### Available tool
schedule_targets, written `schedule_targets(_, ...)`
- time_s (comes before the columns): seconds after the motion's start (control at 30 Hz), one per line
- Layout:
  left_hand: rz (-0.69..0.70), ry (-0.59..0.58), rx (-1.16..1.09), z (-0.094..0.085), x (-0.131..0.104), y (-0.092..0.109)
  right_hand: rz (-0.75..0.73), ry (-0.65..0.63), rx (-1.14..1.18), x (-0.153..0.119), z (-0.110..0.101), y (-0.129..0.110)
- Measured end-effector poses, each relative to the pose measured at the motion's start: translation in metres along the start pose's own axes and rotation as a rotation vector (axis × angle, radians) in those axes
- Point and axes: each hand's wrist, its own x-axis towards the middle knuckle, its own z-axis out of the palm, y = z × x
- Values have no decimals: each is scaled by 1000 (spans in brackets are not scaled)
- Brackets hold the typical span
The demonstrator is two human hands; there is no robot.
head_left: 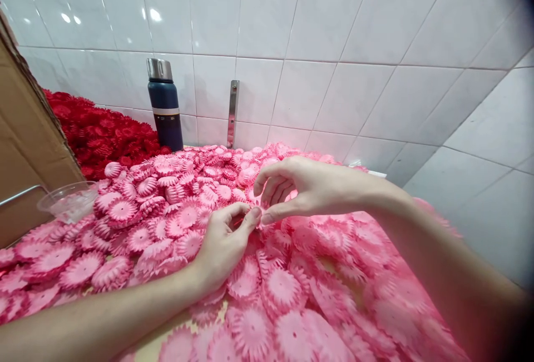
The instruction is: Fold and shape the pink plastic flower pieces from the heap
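Observation:
My left hand [227,239] is low over the pile, its thumb and forefinger pinched together. A small pale pink bit shows at its fingertips, mostly hidden, so I cannot make out what it is. From the right my right hand [287,187] reaches in, fingers curled and its thumb tip beside the left thumb at that same bit. Under and around both hands lie heaped pink fabric flower pieces [283,288], round with fringed edges and a small centre hole, some in stacks.
A dark blue bottle [166,109] with a steel cap stands against the white tiled wall [317,23]. Red flower pieces [104,134] are piled at back left, behind a cardboard box [33,139]. A clear plastic bowl [69,201] sits by the box. A metal strip [232,114] is upright at the wall.

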Motion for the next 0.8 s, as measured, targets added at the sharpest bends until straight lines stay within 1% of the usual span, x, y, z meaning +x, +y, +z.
schedule_targets(0.13,0,14,-49,1,-3,4,-21,22,-18,3,6,0)
schedule_targets(0.23,5,24,-43,1,-3,4,-24,28,-3,3,7,0)
schedule_targets(0.33,4,28,-33,1,-1,3,-28,22,-3,3,6,-1)
schedule_targets(0.53,35,23,20,0,-1,-1,-46,34,-94,1,4,-6)
schedule_targets(0.67,25,16,35,0,-1,-1,-79,11,-69,-1,3,-7)
schedule_targets(0.8,15,11,41,-1,-2,0,-117,-46,-10,-1,2,-5)
